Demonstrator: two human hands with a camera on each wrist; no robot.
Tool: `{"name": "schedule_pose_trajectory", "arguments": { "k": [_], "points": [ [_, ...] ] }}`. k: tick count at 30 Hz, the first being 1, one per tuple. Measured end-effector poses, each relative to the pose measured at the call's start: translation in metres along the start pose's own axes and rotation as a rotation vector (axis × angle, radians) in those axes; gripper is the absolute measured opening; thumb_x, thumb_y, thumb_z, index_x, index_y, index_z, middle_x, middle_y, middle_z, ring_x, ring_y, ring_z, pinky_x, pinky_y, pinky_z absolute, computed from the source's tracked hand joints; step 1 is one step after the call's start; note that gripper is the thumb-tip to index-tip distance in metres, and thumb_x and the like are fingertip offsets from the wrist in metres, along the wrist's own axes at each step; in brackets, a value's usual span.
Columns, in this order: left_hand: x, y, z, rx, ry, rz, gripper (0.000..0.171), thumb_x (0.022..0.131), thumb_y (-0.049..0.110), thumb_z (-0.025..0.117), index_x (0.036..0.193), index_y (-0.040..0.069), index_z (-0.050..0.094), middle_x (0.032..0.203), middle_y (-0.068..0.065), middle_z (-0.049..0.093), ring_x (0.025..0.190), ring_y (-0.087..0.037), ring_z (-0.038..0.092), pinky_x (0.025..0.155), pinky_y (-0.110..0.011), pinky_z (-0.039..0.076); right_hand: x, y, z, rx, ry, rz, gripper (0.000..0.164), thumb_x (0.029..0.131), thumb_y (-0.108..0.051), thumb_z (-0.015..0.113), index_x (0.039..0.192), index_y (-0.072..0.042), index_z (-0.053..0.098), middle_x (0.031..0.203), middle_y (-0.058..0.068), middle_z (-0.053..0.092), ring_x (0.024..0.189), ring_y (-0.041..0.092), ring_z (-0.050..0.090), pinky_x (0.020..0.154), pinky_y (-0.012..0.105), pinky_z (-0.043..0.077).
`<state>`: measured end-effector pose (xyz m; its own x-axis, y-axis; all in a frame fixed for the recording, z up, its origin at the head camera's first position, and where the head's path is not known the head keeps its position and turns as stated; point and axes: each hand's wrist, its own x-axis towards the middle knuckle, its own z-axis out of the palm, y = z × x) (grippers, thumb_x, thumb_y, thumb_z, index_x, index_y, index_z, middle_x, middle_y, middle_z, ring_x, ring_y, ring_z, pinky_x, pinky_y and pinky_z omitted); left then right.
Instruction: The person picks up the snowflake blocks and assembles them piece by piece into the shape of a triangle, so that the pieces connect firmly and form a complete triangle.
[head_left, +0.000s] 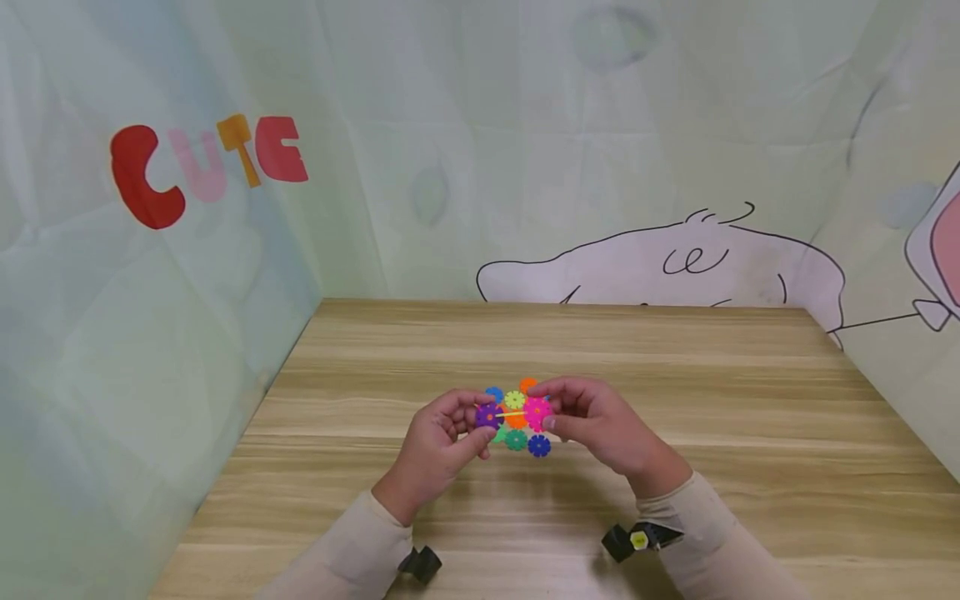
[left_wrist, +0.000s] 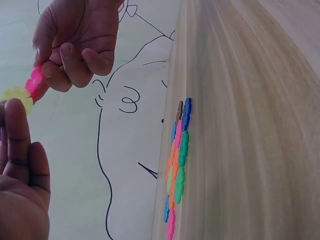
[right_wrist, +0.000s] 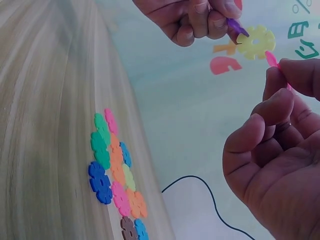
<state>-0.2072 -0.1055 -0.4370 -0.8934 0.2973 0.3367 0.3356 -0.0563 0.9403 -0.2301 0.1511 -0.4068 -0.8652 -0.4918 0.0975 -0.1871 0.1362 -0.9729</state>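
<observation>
My left hand [head_left: 438, 446] pinches a purple snowflake disc [head_left: 489, 417] between thumb and fingers. In my right hand [head_left: 615, 425], thumb and index finger pinch a pink snowflake disc [head_left: 537, 413]. Between them sits a yellow snowflake disc [right_wrist: 256, 43], edge-on in the head view, its rim meeting the purple one on one side and the pink one on the other. All three are held up above the table. Below and behind lies a group of flat discs, among them a green disc [right_wrist: 100, 150] and a dark blue disc [head_left: 539, 446].
The wooden table [head_left: 337, 500] carries the loose discs close together, including a brown disc [right_wrist: 128, 228] and an orange disc [right_wrist: 136, 202]. A printed cloth backdrop [head_left: 420, 125] hangs behind and at the sides. Each wrist bears a small black camera [head_left: 618, 543].
</observation>
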Motion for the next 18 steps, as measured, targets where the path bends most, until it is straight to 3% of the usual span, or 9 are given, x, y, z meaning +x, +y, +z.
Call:
{"name": "schedule_pose_trajectory", "arguments": {
  "k": [18],
  "points": [
    [-0.0005,-0.0013,0.0002,0.012,-0.03,0.016,0.028,0.095,-0.008,0.07,0.122,-0.009,0.064,0.091,-0.019,0.067,0.072,-0.009,0.066,0.065,-0.027,0.063,-0.0018,-0.0006,0.0043,0.04,-0.023,-0.033,0.033,0.1,0.001,0.066,0.131,0.01,0.064,0.107,0.013,0.07,0.091,0.016,0.066,0.078,0.024,0.061]
  ]
}}
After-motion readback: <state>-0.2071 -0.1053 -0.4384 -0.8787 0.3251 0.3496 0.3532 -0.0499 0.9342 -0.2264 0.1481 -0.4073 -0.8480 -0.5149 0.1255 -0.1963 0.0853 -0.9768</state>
